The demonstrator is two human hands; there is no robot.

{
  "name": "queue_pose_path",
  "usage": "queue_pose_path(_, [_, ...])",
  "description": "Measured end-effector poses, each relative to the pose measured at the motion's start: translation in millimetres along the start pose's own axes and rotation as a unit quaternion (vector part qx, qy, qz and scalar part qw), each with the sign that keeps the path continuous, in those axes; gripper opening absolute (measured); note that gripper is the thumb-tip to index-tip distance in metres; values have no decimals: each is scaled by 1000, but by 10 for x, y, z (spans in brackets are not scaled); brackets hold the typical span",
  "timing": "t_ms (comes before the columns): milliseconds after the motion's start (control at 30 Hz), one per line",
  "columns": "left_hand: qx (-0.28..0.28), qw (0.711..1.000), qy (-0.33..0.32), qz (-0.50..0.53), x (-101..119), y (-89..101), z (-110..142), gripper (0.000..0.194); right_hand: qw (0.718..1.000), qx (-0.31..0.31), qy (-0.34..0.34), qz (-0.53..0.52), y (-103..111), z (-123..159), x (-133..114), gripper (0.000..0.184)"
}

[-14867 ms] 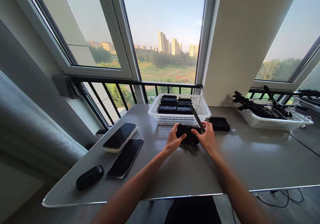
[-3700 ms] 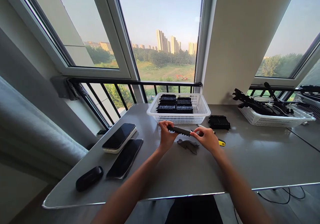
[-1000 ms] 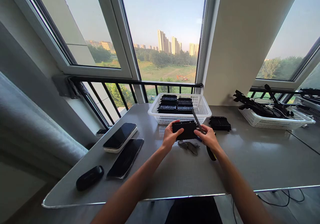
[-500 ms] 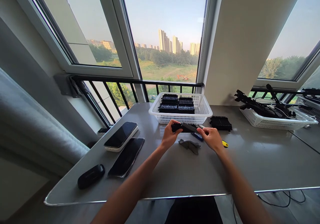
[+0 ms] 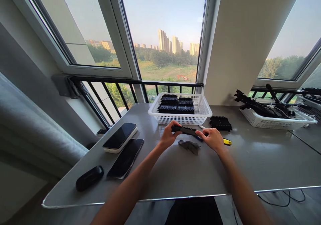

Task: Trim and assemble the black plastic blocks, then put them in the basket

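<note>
My left hand (image 5: 169, 136) is closed on the left end of a black rectangular plastic part (image 5: 187, 130) with a toothed edge, held edge-on above the table. My right hand (image 5: 210, 138) pinches its right end. Under and beyond my right hand lies a tool with a yellow handle end (image 5: 227, 142); most of its length is hidden. A small dark blue item (image 5: 199, 138) shows partly beneath the part. Below my hands a crumpled grey cloth (image 5: 189, 147) rests on the table.
A white basket (image 5: 180, 119) with several similar black parts stands behind my hands; another black part (image 5: 220, 123) lies to its right. At far right is a basket (image 5: 276, 123) of black items and cables. Phones (image 5: 120, 136) and a black case (image 5: 89, 178) lie left.
A second ago my right hand held the long dark tool against the part's face; now the tool lies on the table. The part has turned from face-on to edge-on.
</note>
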State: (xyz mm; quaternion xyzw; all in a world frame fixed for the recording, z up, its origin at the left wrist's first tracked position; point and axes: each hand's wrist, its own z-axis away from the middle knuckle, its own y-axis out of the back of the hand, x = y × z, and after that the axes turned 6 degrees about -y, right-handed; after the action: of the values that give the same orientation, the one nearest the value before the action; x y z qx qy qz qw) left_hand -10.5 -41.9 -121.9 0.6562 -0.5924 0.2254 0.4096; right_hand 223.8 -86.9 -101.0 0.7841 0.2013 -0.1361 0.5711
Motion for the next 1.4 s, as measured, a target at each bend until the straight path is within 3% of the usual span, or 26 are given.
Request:
queue_pose_path(300, [-19, 1000, 0, 2, 40, -31, 21, 15, 1000, -8, 0, -11, -49, 2, -27, 65])
queue_pose_path(533, [14, 1000, 5, 5, 10, 22, -19, 20, 999, -8, -14, -30, -24, -19, 41, 64])
queue_pose_path(733, [-39, 999, -4, -25, 56, -32, 28, 15, 999, -11, -1, -39, -55, 0, -21, 63])
queue_pose_path(867, [-26, 1000, 4, -9, 15, 5, 7, 18, 999, -12, 0, -49, -46, -9, 10, 62])
queue_pose_path(1000, [5, 1000, 17, 14, -21, 68, -35, 22, 991, 2, -11, -131, -40, -17, 25, 60])
queue_pose_path(1133, [-6, 1000, 12, 9, 19, 18, -12, 22, 972, 20, -31, -232, -63, -1, -53, 49])
queue_pose_path(1267, [-29, 1000, 1, 11, 93, -91, 46, 21, 963, -5, -35, -266, -112, 9, -125, 41])
queue_pose_path(1400, [-11, 1000, -9, 7, 149, -142, 83, 23, 960, -36, -27, -277, -141, 4, -143, 37])
